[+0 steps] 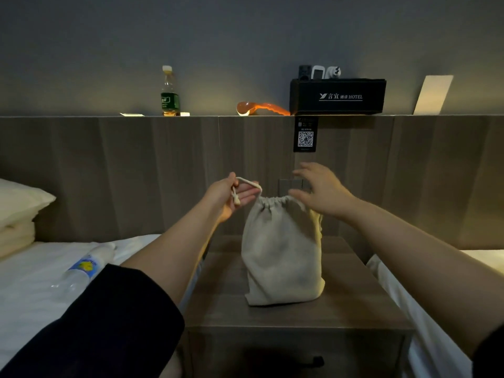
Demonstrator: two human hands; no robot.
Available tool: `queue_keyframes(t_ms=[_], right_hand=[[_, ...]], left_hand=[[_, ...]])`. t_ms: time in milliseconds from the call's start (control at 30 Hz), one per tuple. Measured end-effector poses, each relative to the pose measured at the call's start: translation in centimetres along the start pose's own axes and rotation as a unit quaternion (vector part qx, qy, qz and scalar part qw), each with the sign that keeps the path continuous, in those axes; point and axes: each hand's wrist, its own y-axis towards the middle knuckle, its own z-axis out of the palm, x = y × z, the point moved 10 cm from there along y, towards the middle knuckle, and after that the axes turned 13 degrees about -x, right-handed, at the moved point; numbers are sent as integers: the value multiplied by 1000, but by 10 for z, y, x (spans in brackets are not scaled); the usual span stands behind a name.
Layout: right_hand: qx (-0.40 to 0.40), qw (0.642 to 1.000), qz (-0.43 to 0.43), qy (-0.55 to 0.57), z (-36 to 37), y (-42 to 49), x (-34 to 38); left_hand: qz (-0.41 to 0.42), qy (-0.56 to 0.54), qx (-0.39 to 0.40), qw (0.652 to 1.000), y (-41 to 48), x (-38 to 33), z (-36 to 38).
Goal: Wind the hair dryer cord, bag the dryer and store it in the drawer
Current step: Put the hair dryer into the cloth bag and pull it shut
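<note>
A beige cloth drawstring bag [281, 255] stands upright on the wooden nightstand [354, 304], its neck gathered shut and its body bulging; whatever is inside is hidden. My left hand [227, 196] pinches the white drawstring [246, 182], which loops from the bag's neck up to the left. My right hand [320, 190] hovers with fingers spread just above and to the right of the bag's neck, holding nothing. The nightstand's drawer front [289, 356] with a dark handle [317, 360] shows below, shut.
Beds flank the nightstand; a plastic water bottle [86, 266] lies on the left bed, by stacked pillows [19, 214]. On the headboard ledge stand a green-labelled bottle [169, 95], an orange shoehorn-like object [261, 108], a black hotel box [338, 96] and a card [433, 94].
</note>
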Motion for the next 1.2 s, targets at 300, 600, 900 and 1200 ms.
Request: queue_keyframes(t_ms=[300, 600, 900, 1200], right_hand=[[125, 988, 67, 63, 42, -3, 16], [89, 982, 109, 128, 37, -10, 0], [124, 971, 119, 166, 26, -22, -4], [184, 952, 179, 164, 32, -43, -49]], left_hand=[[-3, 15, -26, 1000, 2, 7, -41], [290, 283, -19, 914, -5, 10, -38], [379, 411, 34, 828, -17, 11, 3], [361, 356, 17, 862, -16, 11, -11]])
